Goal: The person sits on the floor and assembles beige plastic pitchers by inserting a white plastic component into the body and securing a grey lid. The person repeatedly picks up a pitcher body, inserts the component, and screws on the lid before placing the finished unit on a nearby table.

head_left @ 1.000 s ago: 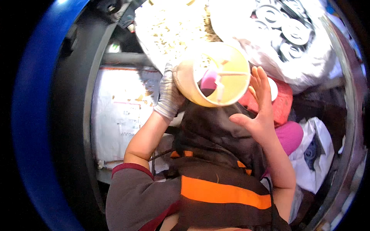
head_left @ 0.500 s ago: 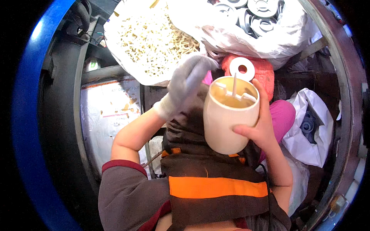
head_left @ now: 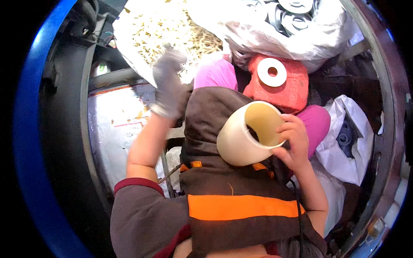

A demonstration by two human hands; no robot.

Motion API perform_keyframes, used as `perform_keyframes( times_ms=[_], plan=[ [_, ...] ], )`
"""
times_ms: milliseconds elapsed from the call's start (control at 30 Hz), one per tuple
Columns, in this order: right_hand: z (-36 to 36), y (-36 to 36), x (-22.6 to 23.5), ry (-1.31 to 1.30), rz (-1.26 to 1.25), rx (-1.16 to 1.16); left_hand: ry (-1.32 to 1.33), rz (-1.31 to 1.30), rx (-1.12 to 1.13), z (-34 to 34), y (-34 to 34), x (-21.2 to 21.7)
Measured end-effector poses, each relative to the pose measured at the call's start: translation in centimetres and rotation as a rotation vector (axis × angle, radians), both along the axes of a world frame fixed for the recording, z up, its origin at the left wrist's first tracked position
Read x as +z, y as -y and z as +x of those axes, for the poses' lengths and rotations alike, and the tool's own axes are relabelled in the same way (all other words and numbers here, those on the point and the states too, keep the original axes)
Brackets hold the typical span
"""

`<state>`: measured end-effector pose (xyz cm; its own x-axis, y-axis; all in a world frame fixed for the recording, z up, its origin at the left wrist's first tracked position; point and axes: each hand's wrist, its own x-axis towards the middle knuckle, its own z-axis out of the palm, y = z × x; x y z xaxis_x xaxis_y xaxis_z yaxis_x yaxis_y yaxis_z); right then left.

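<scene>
My right hand (head_left: 294,142) grips the rim of a cream plastic barrel-shaped housing (head_left: 234,144), thumb outside and fingers at the edge. The housing lies tilted over my apron, its open mouth facing up and right; a dark opening shows at its far end. My left hand (head_left: 170,84), in a grey-white glove, is smeared by motion beside a white bag (head_left: 135,64) heaped with small beige pieces (head_left: 167,30). Whether its fingers hold anything cannot be made out.
A white ring (head_left: 272,72) lies on a red block (head_left: 286,92) beyond the housing. Behind it, a white sack (head_left: 258,41) holds several grey round parts (head_left: 297,21). To the right is a white bag (head_left: 361,150) with dark parts. A dark frame rail (head_left: 385,86) curves along the right.
My left hand has moved left, away from the housing. The housing has tipped over to the right, and the crossbar and pointed piece seen in its mouth no longer show.
</scene>
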<state>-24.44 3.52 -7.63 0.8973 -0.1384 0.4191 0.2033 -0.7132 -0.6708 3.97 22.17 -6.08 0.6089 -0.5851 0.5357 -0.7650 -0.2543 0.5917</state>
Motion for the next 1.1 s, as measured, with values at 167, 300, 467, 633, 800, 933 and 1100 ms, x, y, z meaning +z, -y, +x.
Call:
perform_keyframes(
  times_ms=[167,300,467,633,800,933,1100],
  plan=[
    [1.0,-1.1,0.7,-0.034,-0.036,-0.336,0.497,0.621,0.403,8.5,1.0,1.7],
    [2.5,-0.8,0.8,-0.168,0.052,-0.411,-0.071,0.408,-0.624,-4.0,4.9,3.1],
    [-5.9,6.4,0.5,-0.431,0.683,-0.495,-0.964,0.205,-0.527,-7.4,6.5,-1.2],
    [-21.1,5.0,-6.3,-1.425,1.09,-0.428,-1.45,0.091,-0.562,-6.2,7.3,-2.4],
    [-33.1,4.5,-13.7,-1.546,0.385,-0.768,-1.559,0.304,-0.724,-8.1,8.1,-2.6],
    [-29.7,1.8,-13.6,-1.491,0.598,-0.502,-1.361,0.245,-0.844,-7.3,7.8,-4.7],
    [-25.4,-3.2,-16.8,-1.04,-0.321,-0.405,-1.546,0.226,-0.803,-8.1,8.0,-3.3]
  ],
)
